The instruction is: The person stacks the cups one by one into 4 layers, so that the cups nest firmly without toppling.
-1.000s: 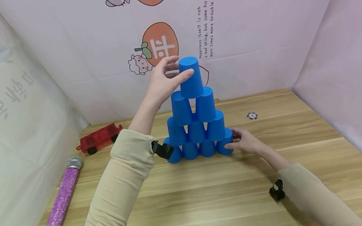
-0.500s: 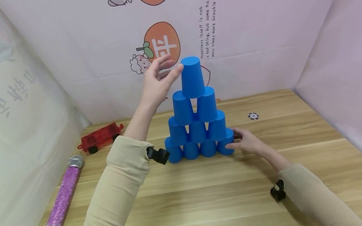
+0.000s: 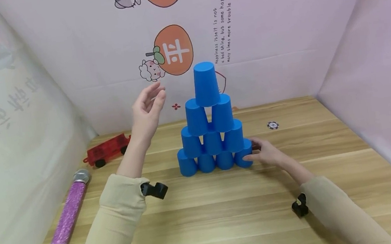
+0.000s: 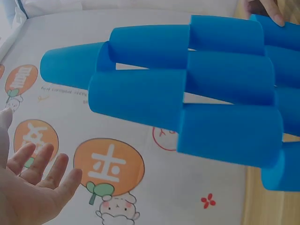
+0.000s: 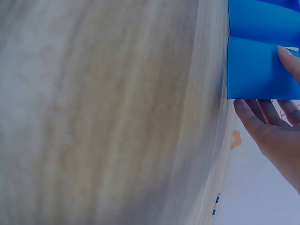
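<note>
Upside-down blue cups are stacked as a four-row pyramid, narrowing to one top cup [image 3: 206,84]. My left hand [image 3: 147,113] is in the air to the left of the top cup, apart from the stack. In the left wrist view this left hand [image 4: 35,190] shows relaxed, spread fingers and holds nothing. My right hand [image 3: 268,153] is at the bottom row's right end, holding the lower right cup [image 3: 240,158]. The right wrist view has the thumb on one side of that cup [image 5: 258,70] and the fingers [image 5: 248,117] along another.
On the left of the wooden table [image 3: 207,225] lie a purple glitter microphone [image 3: 69,213] and a red toy car chassis [image 3: 107,149]. A poker chip [image 3: 273,125] lies behind and right of the cups. A printed white cloth [image 3: 261,30] hangs close behind the pyramid.
My left hand has let go of the top cup and moved left and down, away from it. The pyramid stands as before. My right hand has stayed at the lower right cup.
</note>
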`<state>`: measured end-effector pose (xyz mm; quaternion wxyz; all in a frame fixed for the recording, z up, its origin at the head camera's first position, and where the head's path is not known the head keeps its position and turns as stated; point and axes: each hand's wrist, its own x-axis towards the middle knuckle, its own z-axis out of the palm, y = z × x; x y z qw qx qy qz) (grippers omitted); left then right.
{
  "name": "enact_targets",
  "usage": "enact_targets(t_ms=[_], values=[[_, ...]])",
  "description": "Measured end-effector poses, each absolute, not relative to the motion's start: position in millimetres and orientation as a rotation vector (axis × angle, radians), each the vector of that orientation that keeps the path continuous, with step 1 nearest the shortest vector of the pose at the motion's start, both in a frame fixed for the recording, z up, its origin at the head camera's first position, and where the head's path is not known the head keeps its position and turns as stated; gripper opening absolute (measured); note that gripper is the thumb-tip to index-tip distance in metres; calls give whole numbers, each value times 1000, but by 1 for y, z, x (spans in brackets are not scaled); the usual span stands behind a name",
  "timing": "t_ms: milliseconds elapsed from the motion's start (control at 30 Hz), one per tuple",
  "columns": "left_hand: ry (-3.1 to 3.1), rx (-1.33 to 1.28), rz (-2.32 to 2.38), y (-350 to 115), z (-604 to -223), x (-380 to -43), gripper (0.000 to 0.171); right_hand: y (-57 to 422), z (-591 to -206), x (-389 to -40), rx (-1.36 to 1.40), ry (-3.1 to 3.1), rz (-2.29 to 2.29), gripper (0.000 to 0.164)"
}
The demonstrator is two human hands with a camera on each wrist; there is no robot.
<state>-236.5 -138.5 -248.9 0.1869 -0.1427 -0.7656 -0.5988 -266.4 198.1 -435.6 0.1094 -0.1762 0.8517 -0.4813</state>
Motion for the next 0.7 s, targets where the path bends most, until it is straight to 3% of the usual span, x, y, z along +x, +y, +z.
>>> enact_targets(t_ms=[700], values=[[-2234, -181, -1812, -185, -342, -217, 51, 205, -438, -267, -573, 2455, -1465, 66]])
